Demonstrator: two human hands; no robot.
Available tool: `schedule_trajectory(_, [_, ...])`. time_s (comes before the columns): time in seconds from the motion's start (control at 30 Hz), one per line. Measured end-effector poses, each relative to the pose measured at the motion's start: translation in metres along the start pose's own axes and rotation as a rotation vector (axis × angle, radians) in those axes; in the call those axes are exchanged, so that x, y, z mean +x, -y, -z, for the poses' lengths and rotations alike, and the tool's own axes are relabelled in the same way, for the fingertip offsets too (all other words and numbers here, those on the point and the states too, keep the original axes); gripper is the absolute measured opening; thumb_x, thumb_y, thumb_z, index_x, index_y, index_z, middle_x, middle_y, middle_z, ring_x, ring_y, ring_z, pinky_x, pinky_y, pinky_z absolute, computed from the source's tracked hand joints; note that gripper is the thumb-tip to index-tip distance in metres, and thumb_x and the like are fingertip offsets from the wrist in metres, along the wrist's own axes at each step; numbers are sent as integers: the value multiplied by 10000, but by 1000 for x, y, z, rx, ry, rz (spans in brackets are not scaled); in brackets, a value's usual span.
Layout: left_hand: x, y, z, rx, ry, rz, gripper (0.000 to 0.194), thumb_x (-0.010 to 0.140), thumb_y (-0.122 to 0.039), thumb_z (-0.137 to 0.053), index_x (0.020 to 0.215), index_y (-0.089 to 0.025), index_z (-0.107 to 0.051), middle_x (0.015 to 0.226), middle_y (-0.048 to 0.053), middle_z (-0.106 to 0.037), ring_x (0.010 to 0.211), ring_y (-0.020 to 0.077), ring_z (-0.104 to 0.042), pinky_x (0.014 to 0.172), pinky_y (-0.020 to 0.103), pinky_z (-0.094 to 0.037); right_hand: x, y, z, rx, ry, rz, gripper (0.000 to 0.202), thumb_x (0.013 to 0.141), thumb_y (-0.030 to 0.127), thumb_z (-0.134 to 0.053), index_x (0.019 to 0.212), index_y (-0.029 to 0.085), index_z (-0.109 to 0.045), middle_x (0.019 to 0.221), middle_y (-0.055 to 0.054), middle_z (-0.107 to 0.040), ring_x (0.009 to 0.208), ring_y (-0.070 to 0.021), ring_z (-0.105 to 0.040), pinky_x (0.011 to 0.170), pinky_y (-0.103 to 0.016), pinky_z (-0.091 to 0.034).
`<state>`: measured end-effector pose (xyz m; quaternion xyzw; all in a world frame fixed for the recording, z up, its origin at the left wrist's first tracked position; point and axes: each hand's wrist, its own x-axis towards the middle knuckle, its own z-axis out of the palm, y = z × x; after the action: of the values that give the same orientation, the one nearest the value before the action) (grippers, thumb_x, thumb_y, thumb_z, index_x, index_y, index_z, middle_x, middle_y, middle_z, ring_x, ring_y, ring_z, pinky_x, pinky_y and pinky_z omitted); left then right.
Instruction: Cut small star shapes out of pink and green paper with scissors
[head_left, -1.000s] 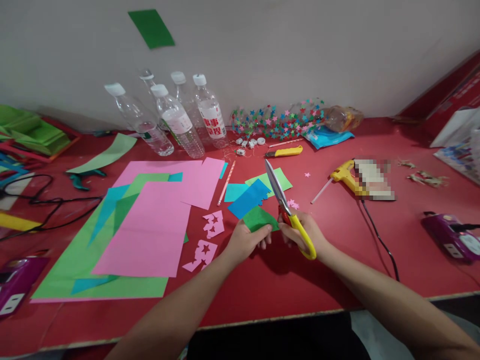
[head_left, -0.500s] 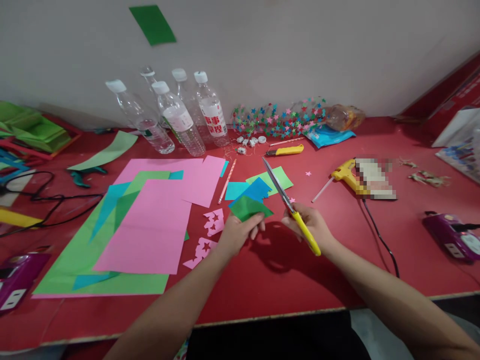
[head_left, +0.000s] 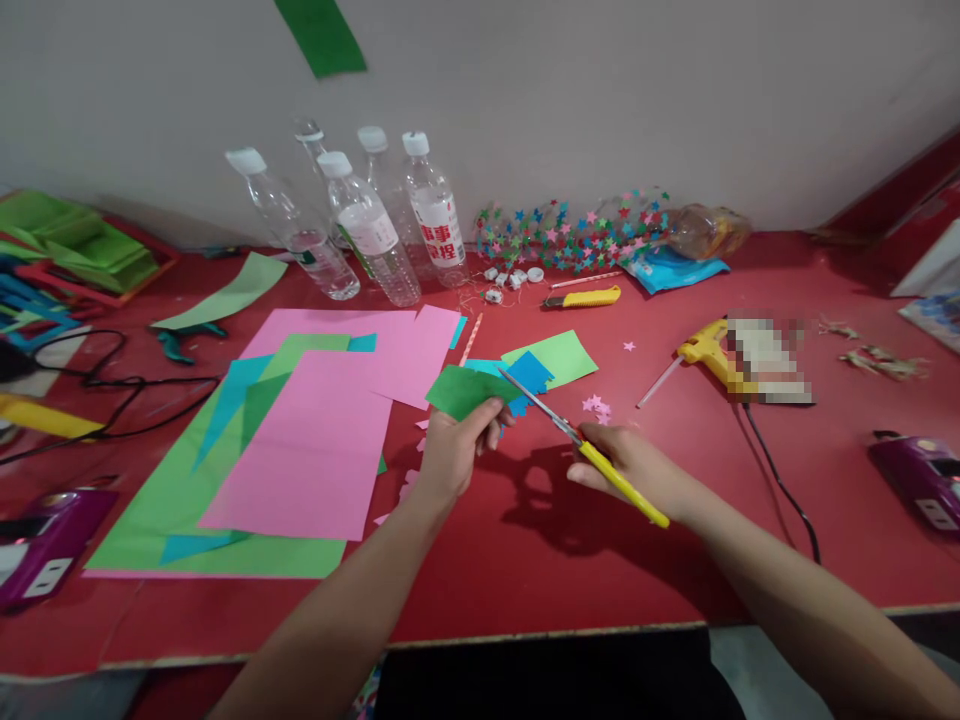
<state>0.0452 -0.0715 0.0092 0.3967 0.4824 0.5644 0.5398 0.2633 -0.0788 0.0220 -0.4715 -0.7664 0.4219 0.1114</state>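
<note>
Between the thumb and fingers of my left hand [head_left: 461, 440] is a piece of dark green paper [head_left: 463, 392], held above the red table. My right hand [head_left: 630, 462] grips yellow-handled scissors [head_left: 564, 428] whose blades look closed and point up and left, the tip near the green paper's right edge. Beyond them lie a notched blue paper [head_left: 531, 374] and a light green sheet [head_left: 566, 355]. Small pink stars [head_left: 598, 408] sit just past my right hand. Pink scraps [head_left: 409, 487] are partly hidden by my left forearm.
Large pink [head_left: 315, 440] and green sheets cover the left side. Plastic bottles [head_left: 375, 245] stand at the back, beside a star-covered bottle [head_left: 570, 235] on its side. A yellow cutter [head_left: 591, 298] lies behind the papers. A corded glue gun [head_left: 705, 345] is at the right.
My left hand has moved slightly left with the green paper, which is turned flatter. The scissors have tilted left, their tip now near the paper. The whole view has shifted a little.
</note>
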Motion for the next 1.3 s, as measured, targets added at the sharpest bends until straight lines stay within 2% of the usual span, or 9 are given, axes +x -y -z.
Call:
schedule_trajectory(0.27, [5,-7,6,-10,-7,-49,211,772,-211,-637,576,-136,-615,527,2,-613,386,44,-443,376,197,-274,-4,-1,4,78,98,-1,512,816,684,-530,726,199,-391,659,46,-370,593,-110,-308,546,-249,-291])
schedule_trajectory(0.37, [4,-9,6,-13,22,-44,206,777,-205,-633,584,-137,-614,553,0,-628,385,40,-450,364,187,-280,-3,0,2,79,107,-5,521,819,693,-515,719,199,-382,657,45,-367,596,-111,-304,548,-252,-289])
schedule_trajectory(0.73, [-1,-6,-5,-119,48,38,181,763,-250,-645,635,-124,-624,568,8,-639,367,43,-471,335,168,-305,-5,5,-5,200,92,42,530,870,697,-399,721,189,-387,668,37,-336,599,-110,-304,535,-255,-268])
schedule_trajectory(0.97, [-1,-5,-3,-156,28,66,193,758,-239,-665,615,-120,-614,552,-2,-630,366,33,-464,339,152,-302,-3,5,-8,195,69,0,517,881,677,-406,698,195,-365,640,46,-323,572,-98,-290,509,-246,-246])
schedule_trajectory(1.17, [1,-7,-1,-332,94,138,150,697,-218,-711,633,-117,-621,608,21,-670,403,27,-486,354,128,-319,-2,5,-8,253,86,-19,525,875,690,-399,692,198,-375,588,49,-368,510,-86,-328,471,-241,-238])
schedule_trajectory(1.3, [2,-7,-2,-519,72,236,154,639,-205,-748,685,-125,-624,632,17,-677,449,17,-504,395,102,-355,-3,9,-13,315,54,-34,526,866,695,-408,686,202,-372,567,50,-386,477,-79,-339,447,-234,-241])
